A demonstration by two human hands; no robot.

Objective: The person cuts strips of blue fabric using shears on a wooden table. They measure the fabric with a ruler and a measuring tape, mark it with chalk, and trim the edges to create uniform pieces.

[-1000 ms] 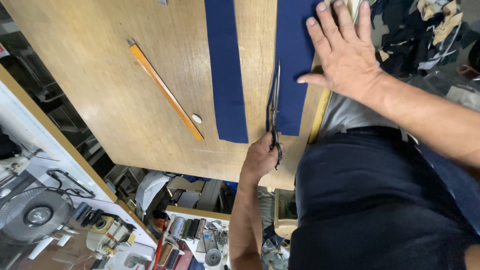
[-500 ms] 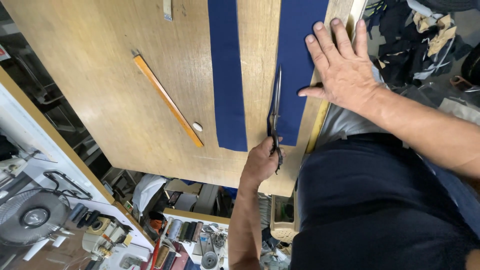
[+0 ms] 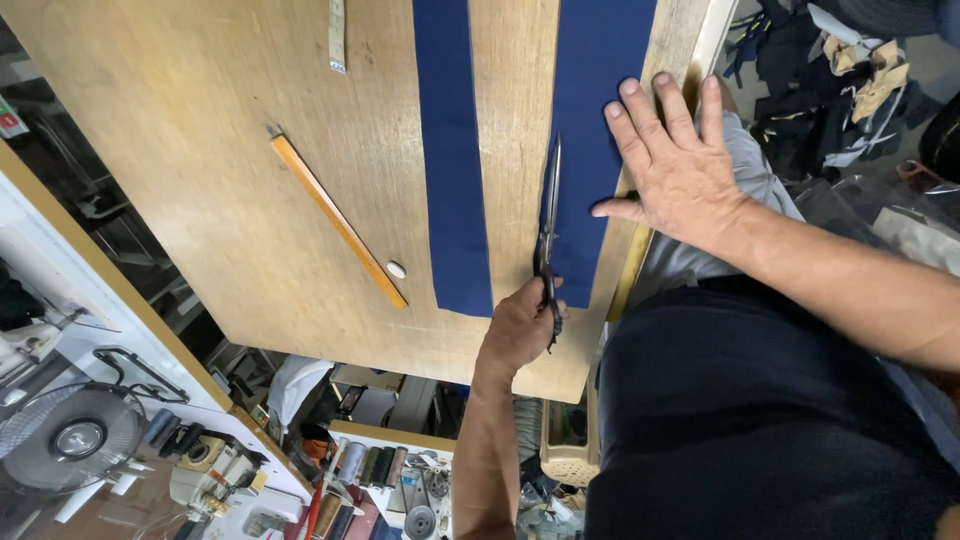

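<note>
With your left hand [image 3: 520, 325] closed around the scissors [image 3: 548, 230] at the near end of the blue fabric strip [image 3: 600, 90] on the wooden table [image 3: 200, 130], press your flat, open right hand [image 3: 680, 175] firmly beside the blades and cut in long, straight strokes.

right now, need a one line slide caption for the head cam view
One hand works long scissors along blue fabric on a wooden table, the other hand flat on the cloth.
</note>
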